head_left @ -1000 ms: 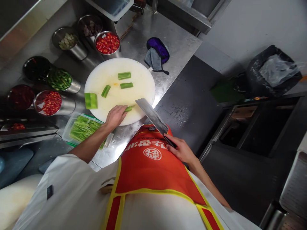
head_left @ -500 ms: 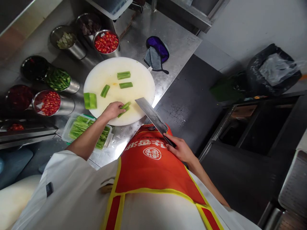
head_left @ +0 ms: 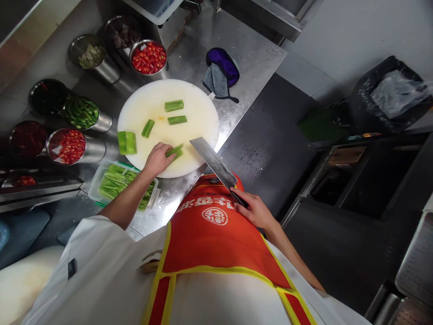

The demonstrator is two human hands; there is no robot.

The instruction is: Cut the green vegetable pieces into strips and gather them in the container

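Note:
At the near side of a round white cutting board (head_left: 199, 108), my left hand (head_left: 159, 158) has its fingers closed on a piece of green vegetable (head_left: 176, 150), seemingly a cut length of green pepper or stalk. My right hand (head_left: 255, 208) grips the black handle of a cleaver (head_left: 214, 161). The blade's far end reaches over the board's near right edge, apart from the vegetable. Other green pieces (head_left: 174, 105) lie scattered on the board, with a wider green block (head_left: 127, 142) at its left edge.
A clear plastic box (head_left: 96, 187) of thin green strips sits left of my forearm. Steel pots of chopped red chillies (head_left: 149, 58), sliced green chillies (head_left: 81, 112) and other ingredients line the wall. A purple and grey cloth (head_left: 221, 74) lies beyond the board. A bagged bin (head_left: 389, 97) stands right.
My left hand has shifted slightly, and the piece under its fingers has turned a little. The cleaver and my right hand are nearly still.

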